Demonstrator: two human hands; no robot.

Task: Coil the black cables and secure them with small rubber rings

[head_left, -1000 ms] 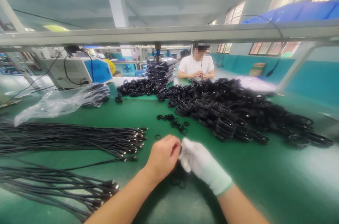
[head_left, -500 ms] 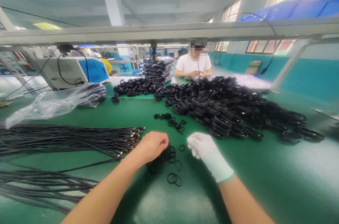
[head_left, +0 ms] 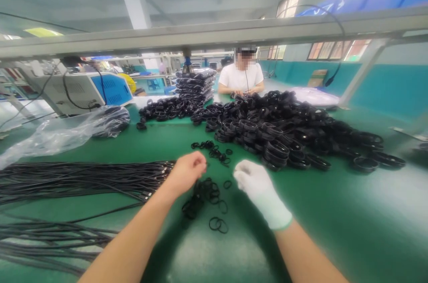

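My bare left hand (head_left: 189, 170) is closed above the green table (head_left: 197, 256), its fingertips pinched; anything between them is too small to make out. To its right, my right hand (head_left: 256, 185) wears a white glove and has its fingers curled in, with their contents hidden. The two hands are apart. Below my left hand lies a small heap of thin black rings (head_left: 203, 194), with a few loose rings (head_left: 218, 225) nearer to me. More small black rings (head_left: 214, 151) lie just beyond the hands. Straight black cables (head_left: 100, 180) stretch leftward from beside my left hand.
A large pile of coiled black cables (head_left: 277, 136) covers the back right. At the back left are a clear plastic bag (head_left: 67, 129) and a grey and blue machine (head_left: 83, 91). A person in a white shirt (head_left: 241, 78) sits opposite. A shelf beam (head_left: 200, 35) crosses overhead.
My left hand has risen a little and moved left, uncovering more of the small ring heap. My right hand has shifted slightly up and left. The view has tilted slightly.
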